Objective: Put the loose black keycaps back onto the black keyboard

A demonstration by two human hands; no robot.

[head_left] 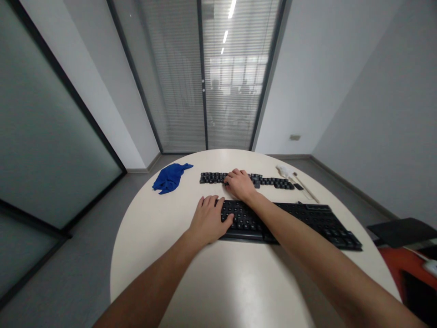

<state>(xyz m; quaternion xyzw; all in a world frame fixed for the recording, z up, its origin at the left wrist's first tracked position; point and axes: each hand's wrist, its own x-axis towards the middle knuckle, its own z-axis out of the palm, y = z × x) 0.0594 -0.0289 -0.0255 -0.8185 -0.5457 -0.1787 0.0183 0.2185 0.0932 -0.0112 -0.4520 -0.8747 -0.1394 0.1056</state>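
Black keyboard [317, 218] lay flat on round pale table [153, 232]. Left hand [208, 219] rested at keyboard's left end, fingers spread, gripping nothing, thumb over keys. Right forearm crossed above keyboard; right hand [240, 186] was beyond it, fingers bent down at loose black keycaps [213, 178]; could not tell whether any was pinched. Keycaps ran in uneven rows beyond keyboard, apart from it. Crumpled blue cloth [170, 178] lay beyond keyboard's left end, pale rod [309, 189] beyond its right part.

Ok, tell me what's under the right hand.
Black keycaps show on both sides of the right hand; whatever lies directly beneath it is covered.
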